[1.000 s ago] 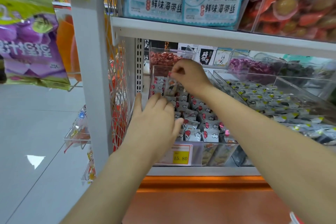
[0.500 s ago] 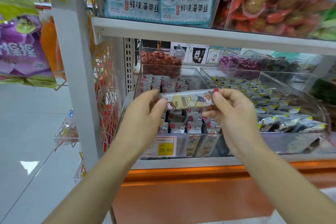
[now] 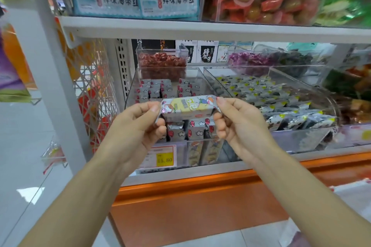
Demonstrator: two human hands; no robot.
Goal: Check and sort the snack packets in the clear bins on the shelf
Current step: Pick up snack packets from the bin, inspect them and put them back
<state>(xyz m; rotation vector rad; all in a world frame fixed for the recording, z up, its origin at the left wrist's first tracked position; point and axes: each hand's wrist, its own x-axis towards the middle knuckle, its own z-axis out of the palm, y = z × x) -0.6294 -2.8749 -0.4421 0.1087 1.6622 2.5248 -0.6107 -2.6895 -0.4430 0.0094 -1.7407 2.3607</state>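
Both hands, left [image 3: 140, 124] and right [image 3: 236, 120], are pinching the packet's [image 3: 188, 107] ends; its long axis is running between them, the bin [image 3: 180, 146] just beyond.

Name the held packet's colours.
The packet is silvery white with a yellow panel and cartoon print; head view.

Single head view, wide-angle: faces forward, slightly down, close to shelf [image 3: 180, 174], both forearms in foreground.

The price label [image 3: 164, 156] is partly covered by the left hand [image 3: 138, 124], and the print on the held snack packet [image 3: 188, 107] is blurred.
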